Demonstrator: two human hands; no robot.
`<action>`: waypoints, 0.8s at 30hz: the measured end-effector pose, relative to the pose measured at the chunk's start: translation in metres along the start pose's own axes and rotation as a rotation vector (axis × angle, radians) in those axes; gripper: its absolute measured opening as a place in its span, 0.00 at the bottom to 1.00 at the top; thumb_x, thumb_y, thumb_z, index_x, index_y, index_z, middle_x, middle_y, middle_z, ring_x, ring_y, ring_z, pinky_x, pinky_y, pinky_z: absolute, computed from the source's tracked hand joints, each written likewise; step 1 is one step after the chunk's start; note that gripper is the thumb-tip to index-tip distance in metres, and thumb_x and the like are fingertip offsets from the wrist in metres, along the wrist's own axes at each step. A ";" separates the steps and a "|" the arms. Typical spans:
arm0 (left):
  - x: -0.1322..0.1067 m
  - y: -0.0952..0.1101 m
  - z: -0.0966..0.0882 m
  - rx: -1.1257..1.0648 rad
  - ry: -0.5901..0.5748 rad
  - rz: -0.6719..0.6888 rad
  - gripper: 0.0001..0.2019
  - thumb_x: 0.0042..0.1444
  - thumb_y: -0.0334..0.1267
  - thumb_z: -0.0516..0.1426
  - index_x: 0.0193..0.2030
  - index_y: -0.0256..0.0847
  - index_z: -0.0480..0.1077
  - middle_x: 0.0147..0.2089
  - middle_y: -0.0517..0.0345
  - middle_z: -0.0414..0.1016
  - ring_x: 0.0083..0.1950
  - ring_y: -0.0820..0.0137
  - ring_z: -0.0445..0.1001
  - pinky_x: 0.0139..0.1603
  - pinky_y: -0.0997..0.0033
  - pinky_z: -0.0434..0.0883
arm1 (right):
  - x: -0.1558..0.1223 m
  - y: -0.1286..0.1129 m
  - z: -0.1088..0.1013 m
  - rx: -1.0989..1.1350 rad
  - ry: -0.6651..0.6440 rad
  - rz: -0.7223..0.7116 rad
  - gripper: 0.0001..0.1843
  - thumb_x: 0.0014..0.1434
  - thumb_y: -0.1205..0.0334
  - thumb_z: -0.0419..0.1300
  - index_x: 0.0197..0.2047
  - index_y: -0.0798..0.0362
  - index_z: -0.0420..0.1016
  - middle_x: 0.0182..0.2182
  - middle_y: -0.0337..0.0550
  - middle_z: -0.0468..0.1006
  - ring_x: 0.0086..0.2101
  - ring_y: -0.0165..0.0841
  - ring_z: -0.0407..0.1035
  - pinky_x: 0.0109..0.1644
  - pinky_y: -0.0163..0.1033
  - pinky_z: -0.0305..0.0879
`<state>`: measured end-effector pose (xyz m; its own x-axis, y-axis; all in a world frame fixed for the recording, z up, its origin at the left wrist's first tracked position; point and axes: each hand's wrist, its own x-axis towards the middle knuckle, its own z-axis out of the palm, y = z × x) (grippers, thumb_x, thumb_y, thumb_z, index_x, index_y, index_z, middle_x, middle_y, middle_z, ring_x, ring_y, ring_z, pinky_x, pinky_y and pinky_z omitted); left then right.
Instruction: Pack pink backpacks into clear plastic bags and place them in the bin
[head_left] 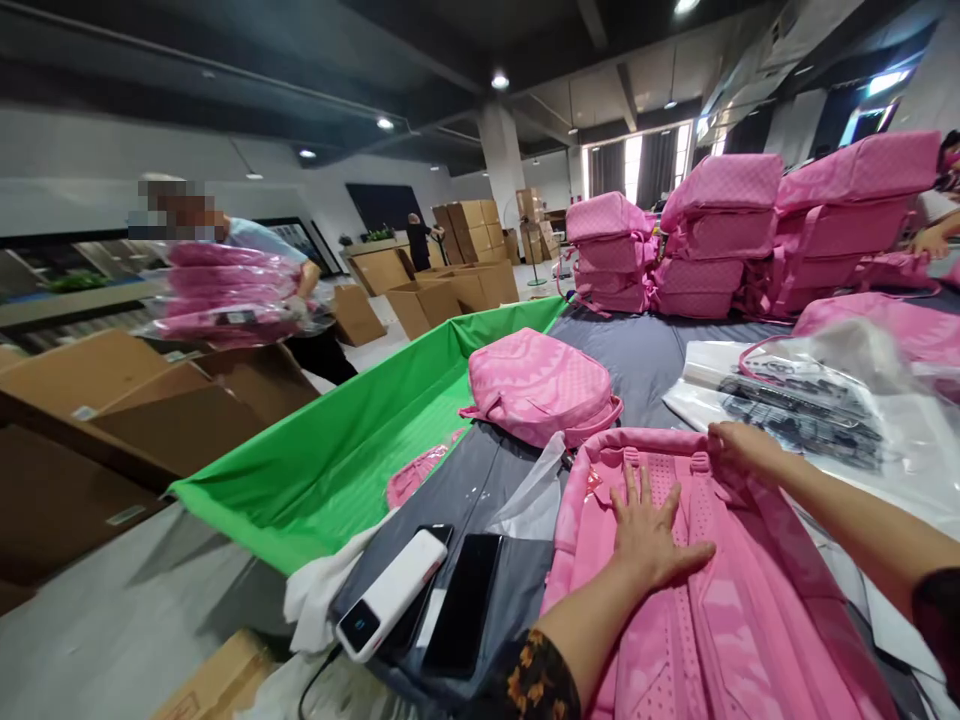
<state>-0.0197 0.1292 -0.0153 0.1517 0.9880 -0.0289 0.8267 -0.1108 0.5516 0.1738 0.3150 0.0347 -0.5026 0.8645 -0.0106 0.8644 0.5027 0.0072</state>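
A pink backpack lies before me on the grey-covered table, its straps and perforated back panel facing up. My left hand rests flat on that panel with fingers spread. At the top right corner of the backpack, my right hand grips the edge, its fingertips partly hidden. Just beyond is a second, patterned pink backpack, lying on its side. Clear plastic bags with dark print lie beyond my right hand.
A white power bank and a black phone lie left of the backpack. Green sheeting hangs along the table's left side. Stacked pink backpacks stand at the back. A person carries bagged pink goods near cardboard boxes.
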 end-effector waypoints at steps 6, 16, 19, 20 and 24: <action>0.011 -0.005 0.005 0.036 -0.074 0.177 0.37 0.62 0.68 0.51 0.76 0.63 0.53 0.82 0.51 0.37 0.81 0.40 0.26 0.70 0.20 0.26 | 0.030 0.012 0.012 -0.068 -0.134 0.056 0.16 0.43 0.67 0.73 0.37 0.52 0.76 0.37 0.48 0.81 0.39 0.44 0.77 0.34 0.38 0.61; 0.015 0.000 0.000 0.179 -0.124 0.153 0.37 0.64 0.68 0.48 0.77 0.60 0.51 0.82 0.51 0.40 0.80 0.37 0.35 0.70 0.18 0.35 | 0.068 -0.133 -0.005 0.007 -0.035 -0.305 0.14 0.66 0.61 0.62 0.55 0.51 0.75 0.52 0.50 0.78 0.52 0.40 0.74 0.52 0.42 0.69; 0.023 -0.014 0.014 0.215 -0.126 0.197 0.38 0.64 0.69 0.48 0.76 0.58 0.54 0.82 0.52 0.42 0.78 0.35 0.40 0.69 0.18 0.42 | 0.096 -0.160 0.009 0.031 -0.051 -0.292 0.16 0.67 0.55 0.64 0.54 0.54 0.75 0.51 0.47 0.78 0.49 0.39 0.74 0.53 0.48 0.72; 0.028 -0.020 0.019 0.231 -0.113 0.235 0.38 0.63 0.68 0.49 0.76 0.58 0.53 0.82 0.54 0.43 0.78 0.35 0.42 0.69 0.19 0.44 | 0.104 -0.163 0.015 0.035 -0.048 -0.278 0.16 0.68 0.54 0.63 0.54 0.54 0.75 0.51 0.47 0.78 0.49 0.39 0.74 0.54 0.50 0.73; 0.057 -0.040 0.031 0.330 -0.044 0.333 0.45 0.60 0.61 0.58 0.79 0.57 0.42 0.82 0.59 0.42 0.78 0.37 0.44 0.71 0.23 0.50 | 0.113 -0.163 0.030 0.049 0.015 -0.231 0.16 0.69 0.59 0.62 0.57 0.55 0.74 0.52 0.50 0.77 0.50 0.41 0.74 0.55 0.52 0.73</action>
<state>-0.0275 0.1864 -0.0647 0.4548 0.8882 0.0652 0.8563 -0.4562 0.2421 -0.0235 0.3309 0.0025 -0.6867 0.7268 0.0086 0.7260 0.6864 -0.0418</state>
